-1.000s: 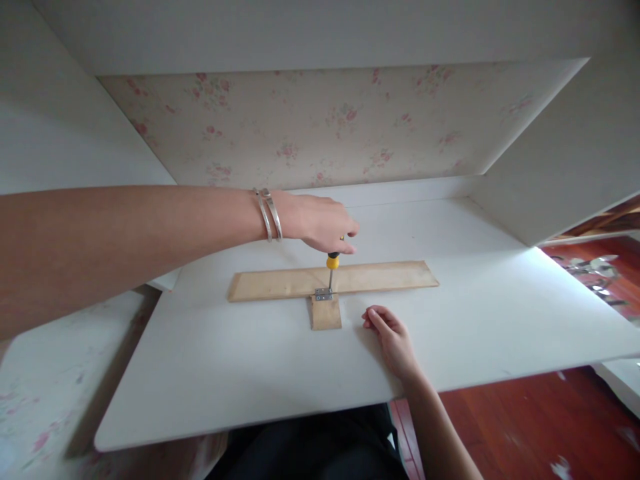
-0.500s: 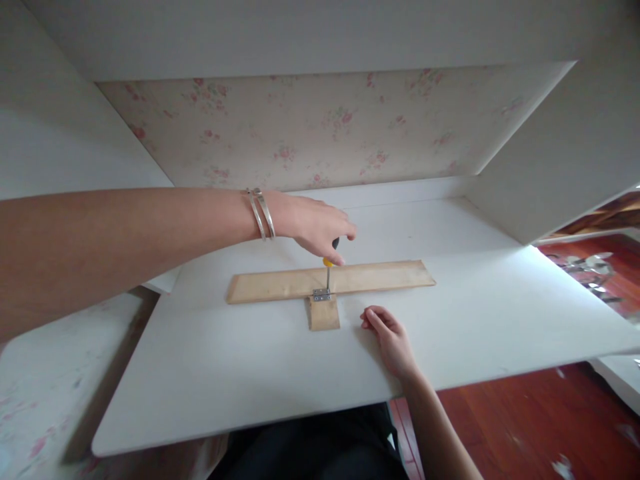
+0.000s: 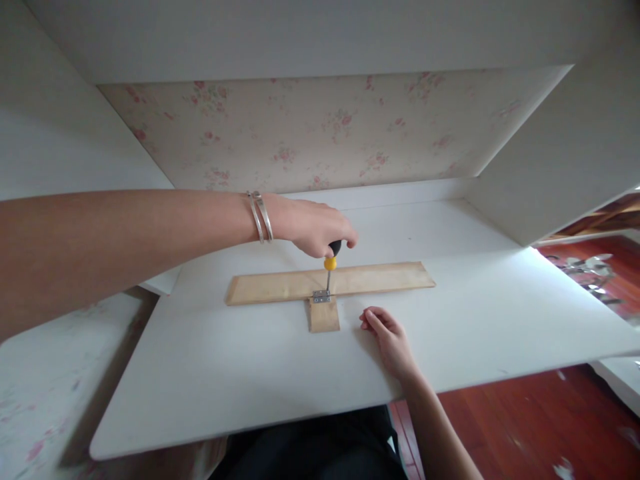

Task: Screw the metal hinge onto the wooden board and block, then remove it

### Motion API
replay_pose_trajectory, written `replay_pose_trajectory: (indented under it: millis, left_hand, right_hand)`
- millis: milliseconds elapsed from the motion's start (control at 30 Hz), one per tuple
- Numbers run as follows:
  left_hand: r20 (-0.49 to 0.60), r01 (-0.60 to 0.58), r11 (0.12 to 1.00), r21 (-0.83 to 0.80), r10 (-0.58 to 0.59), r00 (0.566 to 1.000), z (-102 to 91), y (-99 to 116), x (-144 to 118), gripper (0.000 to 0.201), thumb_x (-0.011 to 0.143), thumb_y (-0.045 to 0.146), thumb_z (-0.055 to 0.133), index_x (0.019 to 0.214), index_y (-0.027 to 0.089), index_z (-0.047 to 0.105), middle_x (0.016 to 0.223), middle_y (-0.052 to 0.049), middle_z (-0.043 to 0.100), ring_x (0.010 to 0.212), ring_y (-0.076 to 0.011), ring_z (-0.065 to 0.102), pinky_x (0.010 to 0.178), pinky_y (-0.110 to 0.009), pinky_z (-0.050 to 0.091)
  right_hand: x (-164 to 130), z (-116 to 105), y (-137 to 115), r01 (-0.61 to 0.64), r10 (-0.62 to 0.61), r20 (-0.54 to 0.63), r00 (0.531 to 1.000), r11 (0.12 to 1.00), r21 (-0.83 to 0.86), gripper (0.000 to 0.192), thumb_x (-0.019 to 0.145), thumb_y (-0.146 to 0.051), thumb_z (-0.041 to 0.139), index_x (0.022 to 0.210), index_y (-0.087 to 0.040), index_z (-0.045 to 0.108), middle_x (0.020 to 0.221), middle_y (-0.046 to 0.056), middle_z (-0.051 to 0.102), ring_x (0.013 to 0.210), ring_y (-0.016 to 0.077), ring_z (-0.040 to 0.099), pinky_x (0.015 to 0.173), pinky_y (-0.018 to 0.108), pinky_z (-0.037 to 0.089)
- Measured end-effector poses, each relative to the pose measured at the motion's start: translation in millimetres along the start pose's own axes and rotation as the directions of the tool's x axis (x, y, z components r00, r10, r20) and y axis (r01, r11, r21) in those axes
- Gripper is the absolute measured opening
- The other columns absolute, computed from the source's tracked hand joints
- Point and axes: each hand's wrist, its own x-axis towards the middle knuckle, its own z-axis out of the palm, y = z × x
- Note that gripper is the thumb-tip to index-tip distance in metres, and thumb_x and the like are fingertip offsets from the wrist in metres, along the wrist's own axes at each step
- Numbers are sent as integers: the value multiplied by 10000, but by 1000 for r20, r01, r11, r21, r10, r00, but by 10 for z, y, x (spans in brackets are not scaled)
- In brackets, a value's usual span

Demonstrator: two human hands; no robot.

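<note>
My left hand (image 3: 323, 229), with two silver bangles at the wrist, grips the black and yellow handle of a screwdriver (image 3: 331, 263) from above. The screwdriver stands nearly upright, its tip at the upper right part of a small metal hinge (image 3: 321, 296). That hinge spans the seam between a long wooden board (image 3: 270, 285) and a short wooden piece (image 3: 324, 317), both lying flat. My right hand (image 3: 393, 341) rests on the desk right of the short piece, fingers curled together; whether anything small is between them is hidden.
The white desk (image 3: 240, 373) has a raised back edge below flowered wallpaper (image 3: 310, 133). White panels stand left and right, with a shelf overhead. Past the right side are a reddish wooden floor (image 3: 500, 420) and shiny metal items (image 3: 583, 267).
My left hand's fingers have shifted around the screwdriver handle, showing more of the black and yellow. The screwdriver tip stays at the hinge. My right hand is nearly unmoved.
</note>
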Motion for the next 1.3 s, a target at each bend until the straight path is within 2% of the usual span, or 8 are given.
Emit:
replay_pose_trajectory:
  millis: [167, 267, 367, 567, 767, 967, 1167, 1300]
  left_hand:
    - [-63, 151, 987, 50, -148, 987, 36, 30, 21, 519, 826, 579, 393, 1204, 259, 547, 1077, -95, 628, 938, -265, 564, 797, -368, 396]
    - [-51, 95, 995, 5, -95, 994, -4, 29, 10, 560, 767, 550, 512, 1260, 285, 496, 1208, -70, 570, 999, -247, 543, 826, -338, 391]
    - [-1, 7, 1000, -28, -7, 1000, -39, 8, -3, 448, 771, 424, 550, 1202, 301, 542, 1172, -29, 597, 1038, -217, 523, 848, -299, 379]
    - [-47, 176, 984, -3, -176, 983, 12, -2, 11, 517, 809, 582, 422, 1177, 250, 571, 1071, -89, 632, 985, -272, 554, 846, -368, 380]
    - [26, 40, 997, -62, -39, 999, -44, -2, -28, 481, 755, 396, 560, 1222, 288, 529, 1177, -35, 586, 1033, -211, 519, 850, -290, 375]
    - [-27, 213, 977, -20, -214, 977, -29, 0, -27, 516, 812, 572, 421, 1198, 255, 550, 1075, -88, 628, 960, -260, 554, 819, -354, 383]
    - [13, 29, 998, -47, -28, 1000, -42, 8, -41, 417, 789, 399, 530, 1191, 291, 550, 1183, -42, 581, 1014, -213, 531, 829, -293, 380]
    - [-14, 162, 986, 36, -162, 987, -23, 22, -36, 459, 842, 524, 404, 1174, 252, 566, 1042, -91, 637, 947, -263, 560, 805, -358, 393]
  right_hand:
    - [7, -3, 2, -1, 1, -1, 1000, 1000, 8, 215, 816, -425, 584, 859, -217, 620, 791, 18, 594, 760, 155, 513, 773, 284, 384]
    - [10, -10, 22, 12, -12, 1, 1000, 1000, -7, 205, 829, -414, 569, 862, -219, 619, 775, 16, 584, 765, 156, 513, 774, 284, 381]
    - [13, -13, 43, 11, -11, 3, 1000, 1000, -11, 198, 833, -408, 565, 864, -220, 620, 790, 18, 584, 767, 155, 513, 781, 287, 382]
    - [17, -17, 39, 10, -10, 10, 1000, 1000, 27, 180, 833, -390, 573, 868, -218, 614, 804, 21, 583, 771, 151, 508, 780, 283, 386]
    - [24, -22, 29, 5, -5, 6, 1000, 999, 39, 202, 813, -402, 590, 865, -209, 619, 816, 31, 587, 764, 158, 510, 771, 291, 393]
    - [16, 6, -9, 2, -2, -15, 1000, 1000, 20, 223, 803, -426, 593, 852, -210, 619, 792, 34, 586, 761, 166, 507, 776, 298, 393]
    - [11, -1, -12, -3, 4, -31, 1000, 1000, 17, 251, 784, -458, 606, 840, -215, 630, 792, 31, 606, 755, 168, 521, 768, 296, 397]
    - [13, -5, 5, -13, 14, -24, 1000, 999, 41, 226, 792, -436, 607, 852, -219, 627, 798, 24, 598, 751, 157, 514, 765, 289, 394]
